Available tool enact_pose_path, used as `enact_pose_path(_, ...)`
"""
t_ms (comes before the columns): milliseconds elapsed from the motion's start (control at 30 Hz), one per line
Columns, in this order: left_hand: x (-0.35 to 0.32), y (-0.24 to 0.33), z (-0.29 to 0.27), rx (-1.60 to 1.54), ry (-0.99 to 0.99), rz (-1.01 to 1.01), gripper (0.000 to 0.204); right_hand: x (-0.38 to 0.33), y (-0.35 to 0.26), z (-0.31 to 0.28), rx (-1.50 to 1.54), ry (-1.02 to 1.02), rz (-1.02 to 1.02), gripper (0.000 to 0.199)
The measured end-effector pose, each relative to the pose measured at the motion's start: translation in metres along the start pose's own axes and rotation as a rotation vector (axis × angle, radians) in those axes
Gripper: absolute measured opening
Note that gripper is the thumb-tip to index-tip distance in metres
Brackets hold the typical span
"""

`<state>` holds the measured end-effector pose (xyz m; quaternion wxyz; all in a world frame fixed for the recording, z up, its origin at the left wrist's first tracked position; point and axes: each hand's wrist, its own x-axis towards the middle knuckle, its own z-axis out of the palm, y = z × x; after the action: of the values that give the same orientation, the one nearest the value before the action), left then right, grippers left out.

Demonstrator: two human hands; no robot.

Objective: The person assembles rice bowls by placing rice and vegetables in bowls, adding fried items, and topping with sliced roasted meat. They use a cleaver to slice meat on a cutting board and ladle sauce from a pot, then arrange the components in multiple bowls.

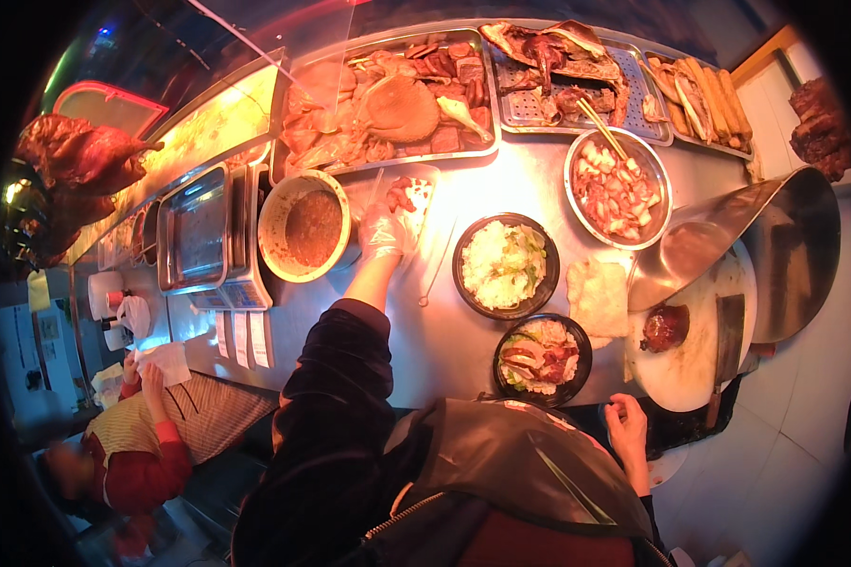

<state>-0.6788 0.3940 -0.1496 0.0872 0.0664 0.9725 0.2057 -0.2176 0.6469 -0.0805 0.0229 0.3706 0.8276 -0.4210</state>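
Observation:
My left hand (383,232), in a clear plastic glove, reaches over a shallow pale tray (429,200) of dark red meat pieces (403,196). Glare and the glove hide its fingertips, so its grip is unclear. Left of it stands a round tub of brown sauce (312,230). My bare right hand (626,427) hangs by the counter's front edge, fingers curled in, nothing visible in them. Nearest to it is a black bowl of rice topped with sliced meat and greens (543,357). Behind that sits another black bowl of rice and greens (503,265).
A steel bowl of chopped meat (618,189) with chopsticks stands at right. Beyond the folded cloth (597,299), a round cutting board (676,373) carries a cleaver (727,340) and a meat piece (665,327). Meat trays (388,104) line the back. Another person (151,444) is at left.

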Motion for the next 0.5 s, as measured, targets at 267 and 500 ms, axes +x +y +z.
enact_pose_path(267, 0.075, 0.014, 0.067, -0.433, 0.4, 0.051, 0.041, 0.017, -0.022, 0.027, 0.006, -0.042, 0.072, 0.017)
enact_pose_path(500, 0.098, 0.017, 0.068, 0.038, 0.281, -0.079, 0.05, 0.018, -0.022, 0.031, 0.026, -0.04, 0.094, 0.018)
